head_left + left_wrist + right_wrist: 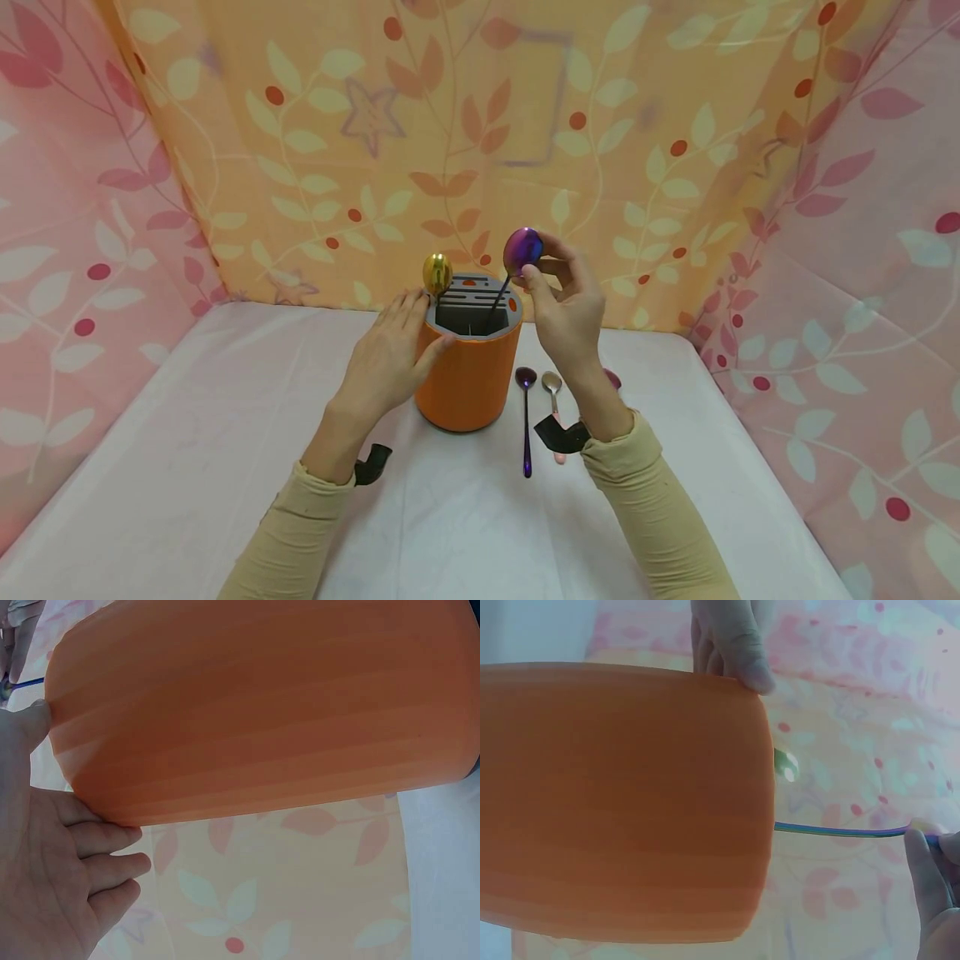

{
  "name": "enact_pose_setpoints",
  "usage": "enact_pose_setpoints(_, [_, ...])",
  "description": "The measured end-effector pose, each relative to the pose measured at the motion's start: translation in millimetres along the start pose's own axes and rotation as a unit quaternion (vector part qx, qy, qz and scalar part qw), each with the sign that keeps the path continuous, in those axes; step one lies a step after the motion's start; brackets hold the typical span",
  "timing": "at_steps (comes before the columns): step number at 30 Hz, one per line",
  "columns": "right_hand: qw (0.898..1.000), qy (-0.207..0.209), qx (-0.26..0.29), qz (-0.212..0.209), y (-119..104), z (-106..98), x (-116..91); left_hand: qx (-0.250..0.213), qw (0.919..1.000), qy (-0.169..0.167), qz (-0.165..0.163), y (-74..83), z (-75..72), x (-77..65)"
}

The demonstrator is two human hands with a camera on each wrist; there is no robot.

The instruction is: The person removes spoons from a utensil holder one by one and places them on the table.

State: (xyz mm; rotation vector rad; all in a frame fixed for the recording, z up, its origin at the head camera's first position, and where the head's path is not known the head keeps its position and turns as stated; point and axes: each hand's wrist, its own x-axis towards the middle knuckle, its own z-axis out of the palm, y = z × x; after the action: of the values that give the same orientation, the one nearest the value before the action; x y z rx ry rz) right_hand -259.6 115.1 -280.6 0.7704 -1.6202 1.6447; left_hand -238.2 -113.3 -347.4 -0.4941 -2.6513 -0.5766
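Observation:
An orange utensil holder (467,383) with a grey slotted top stands upright on the table. Against its left rim rests my left hand (386,354), fingers straight and thumb at the front edge. My right hand (567,304) pinches the bowl of a purple-blue iridescent spoon (522,250), whose thin handle (840,832) points down into the holder's front compartment. How deep the handle reaches is hidden by the wall. A gold spoon (437,273) stands bowl-up in the holder's left side, near my left fingertips.
Right of the holder lie a dark purple spoon (527,421) and a spoon with a pink handle (552,384). Another reddish spoon (613,379) is mostly covered by my right forearm. Patterned cloth walls (480,108) enclose the white table (225,400) at the back and sides.

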Motion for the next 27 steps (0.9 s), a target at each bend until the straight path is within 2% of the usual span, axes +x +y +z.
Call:
enact_pose_setpoints(14, [0.995,0.084,0.054,-0.018,-2.7,-13.9,7.0,-0.003,1.0,-0.001,0.003,-0.6,0.4,0.0])
enact_pose_setpoints(22, [0.984,0.135,0.114,-0.018,-4.6,-24.8,12.1,-0.005,1.0,-0.007,-0.002,0.2,-0.5,-0.5])
enact_pose_setpoints(27, [0.973,0.175,0.147,-0.009,-5.2,-31.2,16.2,-0.005,0.9999,-0.008,-0.004,0.4,-1.1,-0.4])
